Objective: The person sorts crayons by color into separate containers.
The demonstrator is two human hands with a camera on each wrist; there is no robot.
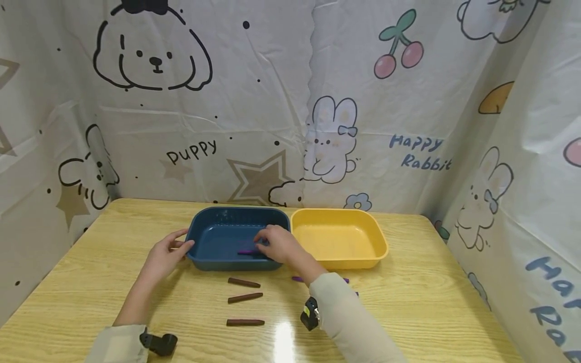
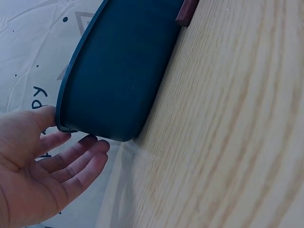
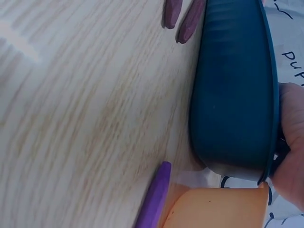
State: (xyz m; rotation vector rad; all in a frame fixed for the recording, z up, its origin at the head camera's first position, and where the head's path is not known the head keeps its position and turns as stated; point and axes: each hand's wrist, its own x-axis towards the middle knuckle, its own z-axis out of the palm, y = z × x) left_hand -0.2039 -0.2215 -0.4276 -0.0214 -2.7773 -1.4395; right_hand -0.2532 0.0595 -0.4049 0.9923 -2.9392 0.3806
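My left hand [image 1: 166, 254] is at the left end of the blue bin [image 1: 218, 264], its thumb over the rim and its fingers under the rim's outer side. In the left wrist view, the thumb [image 2: 45, 116] meets the bin's edge. My right hand [image 1: 280, 244] reaches inside the same bin, fingers loosely bent with a gap between thumb and forefinger. Just below them a purple crayon [image 1: 247, 252] lies on the bin's floor, its right end close to the thumb. In the right wrist view the bin's wall hides my right fingertips.
A yellow bin [image 1: 338, 263] stands against the blue bin's right side. In front lie three brown crayons [image 1: 245, 322], and a purple crayon [image 3: 154, 197] is partly behind my right forearm. Another purple tip [image 1: 357, 293] shows past the sleeve. A printed curtain [image 1: 254, 111] closes the back.
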